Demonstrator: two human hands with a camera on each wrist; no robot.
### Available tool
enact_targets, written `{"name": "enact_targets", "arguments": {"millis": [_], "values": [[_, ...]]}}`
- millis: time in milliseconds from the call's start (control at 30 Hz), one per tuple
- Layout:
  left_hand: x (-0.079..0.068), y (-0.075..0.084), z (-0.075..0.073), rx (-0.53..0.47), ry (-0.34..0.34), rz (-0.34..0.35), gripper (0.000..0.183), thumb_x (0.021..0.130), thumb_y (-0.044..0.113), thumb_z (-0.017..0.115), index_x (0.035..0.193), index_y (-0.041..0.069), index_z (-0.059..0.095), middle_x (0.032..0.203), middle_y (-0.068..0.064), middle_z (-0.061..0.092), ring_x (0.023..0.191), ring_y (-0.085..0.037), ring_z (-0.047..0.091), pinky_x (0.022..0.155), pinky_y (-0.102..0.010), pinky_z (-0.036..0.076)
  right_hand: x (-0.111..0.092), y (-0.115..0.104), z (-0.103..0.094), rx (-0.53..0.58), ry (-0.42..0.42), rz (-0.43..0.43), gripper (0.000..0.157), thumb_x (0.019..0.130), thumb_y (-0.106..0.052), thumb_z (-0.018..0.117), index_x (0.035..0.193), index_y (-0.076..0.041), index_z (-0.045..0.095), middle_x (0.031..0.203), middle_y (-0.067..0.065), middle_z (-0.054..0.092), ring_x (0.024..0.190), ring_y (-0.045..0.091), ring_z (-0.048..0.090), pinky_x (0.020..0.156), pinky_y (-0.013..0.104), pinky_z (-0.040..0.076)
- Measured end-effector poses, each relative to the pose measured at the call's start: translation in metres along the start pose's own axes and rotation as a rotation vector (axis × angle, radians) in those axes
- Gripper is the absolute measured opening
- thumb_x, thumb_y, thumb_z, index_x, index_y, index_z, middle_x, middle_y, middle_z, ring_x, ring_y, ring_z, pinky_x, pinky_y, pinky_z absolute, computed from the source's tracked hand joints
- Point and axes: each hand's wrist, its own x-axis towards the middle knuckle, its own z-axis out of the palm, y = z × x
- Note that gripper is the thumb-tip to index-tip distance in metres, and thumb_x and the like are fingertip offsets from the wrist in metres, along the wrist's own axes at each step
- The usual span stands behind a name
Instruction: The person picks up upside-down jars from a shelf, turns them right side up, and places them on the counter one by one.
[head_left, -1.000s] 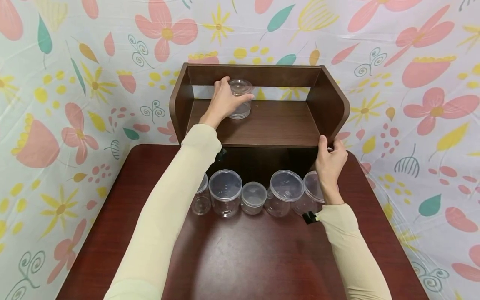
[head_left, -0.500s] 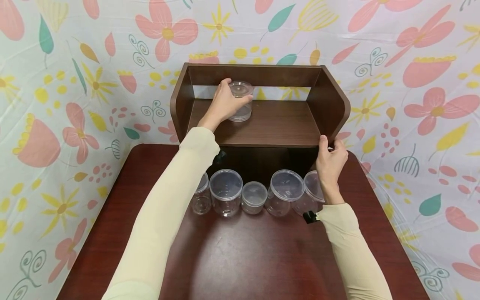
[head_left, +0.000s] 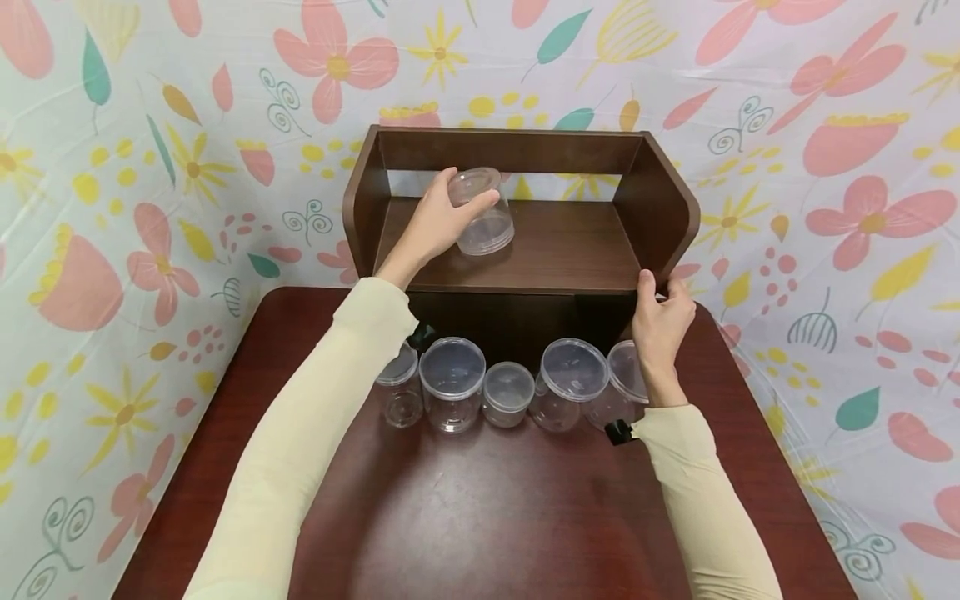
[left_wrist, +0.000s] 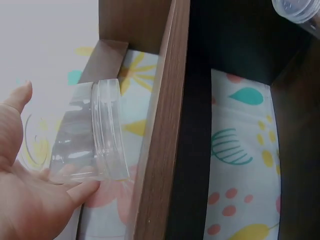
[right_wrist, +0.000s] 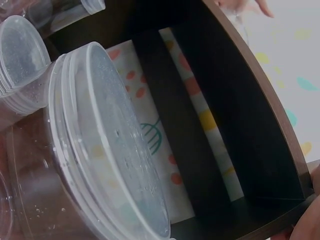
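In the head view my left hand (head_left: 438,218) holds a clear plastic jar (head_left: 486,229) between thumb and fingers. It is tilted over the brown shelf (head_left: 562,250), its ridged end facing down. The left wrist view shows this jar (left_wrist: 90,130) beside the fingers of my left hand (left_wrist: 35,195), ridged end towards the shelf board (left_wrist: 160,135). My right hand (head_left: 662,325) grips the shelf's lower right front corner. Part of that hand (right_wrist: 307,215) shows at the edge of the right wrist view.
On the dark red table (head_left: 480,517), several lidded clear jars stand in a row before the shelf, among them a small jar (head_left: 508,396) and a wide jar (head_left: 573,375). My right hand partly hides the rightmost jar (head_left: 626,367). Patterned cloth (head_left: 825,333) hangs behind.
My left hand has drawn the jar slightly forward and tipped it from upright to tilted. The left forearm has shifted left and down. My right hand stays on the shelf corner.
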Motion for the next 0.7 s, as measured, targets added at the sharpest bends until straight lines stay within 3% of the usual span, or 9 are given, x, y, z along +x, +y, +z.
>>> {"name": "enact_targets", "arguments": {"millis": [200, 467, 700], "values": [[-0.019, -0.001, -0.007, -0.086, -0.027, 0.021, 0.098, 0.095, 0.060, 0.065, 0.166, 0.011, 0.018, 0.168, -0.005, 0.026, 0.148, -0.018, 0.038, 0.118, -0.038, 0.036, 0.001, 0.001, 0.000, 0.009, -0.010, 0.017, 0.030, 0.096, -0.014, 0.067, 0.087, 0.014, 0.064, 0.088, 0.023, 0.064, 0.076, 0.010, 0.053, 0.069, 0.014, 0.039], [-0.044, -0.004, -0.017, -0.171, -0.035, 0.035, 0.086, 0.098, 0.054, 0.064, 0.164, 0.013, 0.027, 0.165, -0.005, 0.033, 0.147, -0.018, 0.037, 0.118, -0.038, 0.035, 0.000, 0.000, 0.000, 0.010, -0.003, 0.030, 0.030, 0.096, -0.016, 0.067, 0.083, 0.011, 0.063, 0.084, 0.016, 0.061, 0.075, 0.008, 0.051, 0.070, 0.015, 0.037], [-0.067, -0.013, -0.027, -0.400, -0.064, 0.044, 0.080, 0.102, 0.040, 0.063, 0.164, 0.007, 0.023, 0.159, -0.011, 0.043, 0.136, -0.024, 0.055, 0.114, -0.035, 0.041, 0.000, -0.004, 0.001, 0.008, -0.004, 0.044, 0.029, 0.095, -0.015, 0.068, 0.078, 0.007, 0.062, 0.083, 0.017, 0.061, 0.075, 0.011, 0.051, 0.069, 0.017, 0.036]]}}
